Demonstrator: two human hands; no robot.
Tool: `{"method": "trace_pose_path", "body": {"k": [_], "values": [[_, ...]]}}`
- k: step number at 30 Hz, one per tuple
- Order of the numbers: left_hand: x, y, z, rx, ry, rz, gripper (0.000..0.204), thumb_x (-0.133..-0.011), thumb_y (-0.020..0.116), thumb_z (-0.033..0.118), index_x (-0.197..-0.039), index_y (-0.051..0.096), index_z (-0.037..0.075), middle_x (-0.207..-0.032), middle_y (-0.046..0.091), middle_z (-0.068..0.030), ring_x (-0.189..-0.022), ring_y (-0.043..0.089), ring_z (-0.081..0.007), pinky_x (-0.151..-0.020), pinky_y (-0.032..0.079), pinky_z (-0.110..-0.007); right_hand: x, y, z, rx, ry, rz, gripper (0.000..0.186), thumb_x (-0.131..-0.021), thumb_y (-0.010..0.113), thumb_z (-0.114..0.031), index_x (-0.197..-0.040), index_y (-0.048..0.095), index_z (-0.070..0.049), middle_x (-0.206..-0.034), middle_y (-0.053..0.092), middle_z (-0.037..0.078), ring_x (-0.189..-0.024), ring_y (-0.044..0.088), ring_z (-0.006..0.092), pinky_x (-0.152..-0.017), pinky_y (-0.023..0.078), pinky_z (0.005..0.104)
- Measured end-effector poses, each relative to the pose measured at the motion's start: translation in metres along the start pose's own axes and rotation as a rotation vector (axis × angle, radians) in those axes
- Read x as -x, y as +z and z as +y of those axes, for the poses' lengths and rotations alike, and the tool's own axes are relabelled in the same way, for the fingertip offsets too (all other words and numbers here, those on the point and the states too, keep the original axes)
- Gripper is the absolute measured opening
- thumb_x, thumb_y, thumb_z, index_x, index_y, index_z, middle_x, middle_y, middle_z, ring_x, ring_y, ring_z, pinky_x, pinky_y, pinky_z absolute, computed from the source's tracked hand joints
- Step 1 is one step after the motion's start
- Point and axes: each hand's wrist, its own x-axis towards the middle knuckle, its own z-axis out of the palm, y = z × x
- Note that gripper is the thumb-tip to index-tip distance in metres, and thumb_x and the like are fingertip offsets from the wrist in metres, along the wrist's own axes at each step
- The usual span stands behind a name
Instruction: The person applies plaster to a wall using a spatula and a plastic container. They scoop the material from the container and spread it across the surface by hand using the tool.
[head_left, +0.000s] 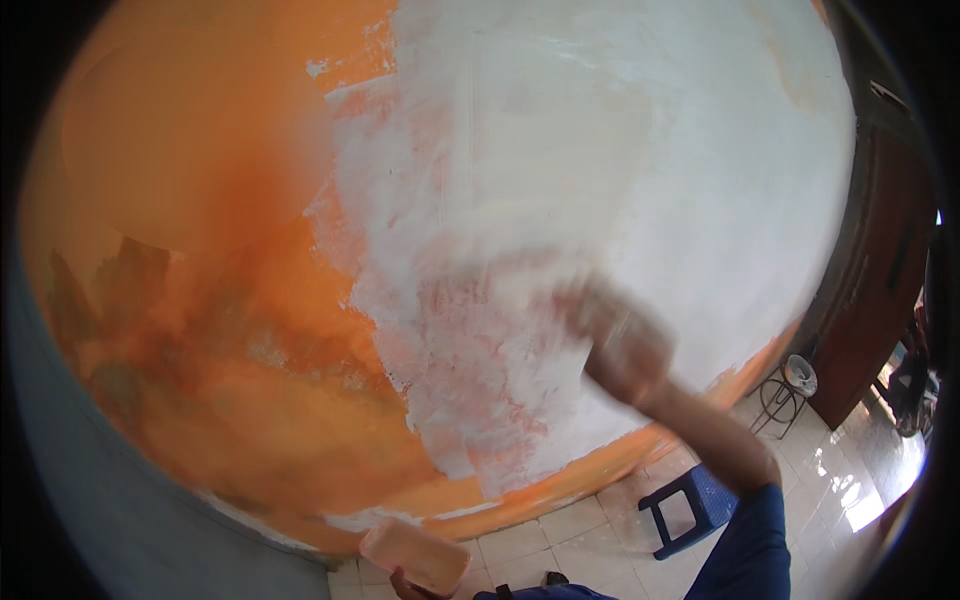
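While the left hand (pixel 405 584) grips a pinkish tray (pixel 425 557), the right hand (pixel 628 345) is raised before a wall (pixel 565 130).
The tray is low, at the view's bottom edge; blur hides whether the right hand holds anything; the wall shows orange leftward, white rightward.

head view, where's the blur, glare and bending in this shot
In the head view, the bare right hand is blurred, probably by motion; in the head view, bright glare sits on the glossy pale floor tiles at lower right; in the head view, fisheye distortion bows the lower edge of the orange-and-white painted wall, and the corners fall to black.
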Motion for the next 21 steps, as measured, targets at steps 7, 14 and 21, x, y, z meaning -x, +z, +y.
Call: {"method": "trace_pose_path", "body": {"k": [7, 14, 21], "values": [[0.012, 0.028, -0.002, -0.087, -0.068, -0.023, 0.075, -0.080, 0.053, 0.046, -0.140, 0.034, 0.005, -0.133, 0.049, -0.0167, -0.120, 0.050, -0.0365, -0.099, 0.043, -0.052, -0.122, -0.008, 0.119, 0.318, -0.104, 0.283, 0.042, -0.068, 0.054, 0.013, -0.104, 0.064, -0.008, -0.101, 0.067, 0.007, -0.085, 0.066, 0.0236, -0.066, 0.054, 0.0310], [0.018, 0.028, -0.008, -0.066, -0.113, -0.046, 0.076, -0.079, 0.054, 0.046, -0.140, 0.035, 0.005, -0.133, 0.050, -0.0163, -0.119, 0.051, -0.0363, -0.098, 0.043, -0.052, 0.063, 0.013, 0.011, 0.045, -0.142, -0.026, 0.026, -0.072, 0.056, 0.005, -0.094, 0.067, 0.000, -0.106, 0.067, 0.014, -0.102, 0.065, 0.0300, -0.088, 0.054, 0.0406], [0.017, 0.030, 0.002, -0.053, -0.056, 0.014, 0.073, -0.081, 0.052, 0.046, -0.139, 0.036, 0.004, -0.134, 0.049, -0.0162, -0.120, 0.050, -0.0348, -0.099, 0.044, -0.050, 0.030, -0.010, 0.032, -0.012, 0.075, -0.173, 0.021, -0.080, 0.057, -0.002, -0.098, 0.065, -0.007, -0.100, 0.069, 0.007, -0.092, 0.067, 0.0224, -0.078, 0.056, 0.0328]]}}
